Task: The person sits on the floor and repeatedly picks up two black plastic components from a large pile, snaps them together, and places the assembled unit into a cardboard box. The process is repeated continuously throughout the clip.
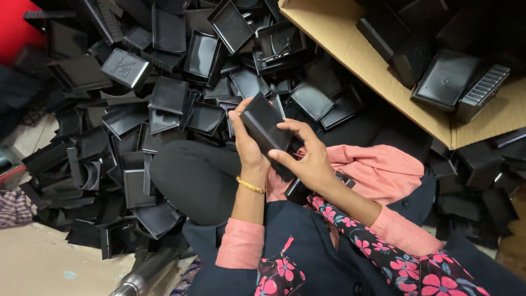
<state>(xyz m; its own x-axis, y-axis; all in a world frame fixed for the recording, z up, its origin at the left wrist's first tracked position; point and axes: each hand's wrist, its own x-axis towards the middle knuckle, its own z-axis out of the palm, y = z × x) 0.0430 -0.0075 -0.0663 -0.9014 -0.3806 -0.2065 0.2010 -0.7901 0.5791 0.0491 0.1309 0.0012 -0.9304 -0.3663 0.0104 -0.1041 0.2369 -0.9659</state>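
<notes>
Person: salmon-pink sleeves pushed up, dark navy vest w/ pink floral scarf near right, black trousers; gold bangle [251, 185] on left hand [249, 147] wrist; right hand [308, 159] bare, no rings seen.

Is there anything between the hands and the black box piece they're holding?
No. Both hands already touch the black plastic piece: the left hand wraps it from the side, and the right hand grips its lower end. Nothing visible sits between them. The pile of black parts lies behind.
</notes>
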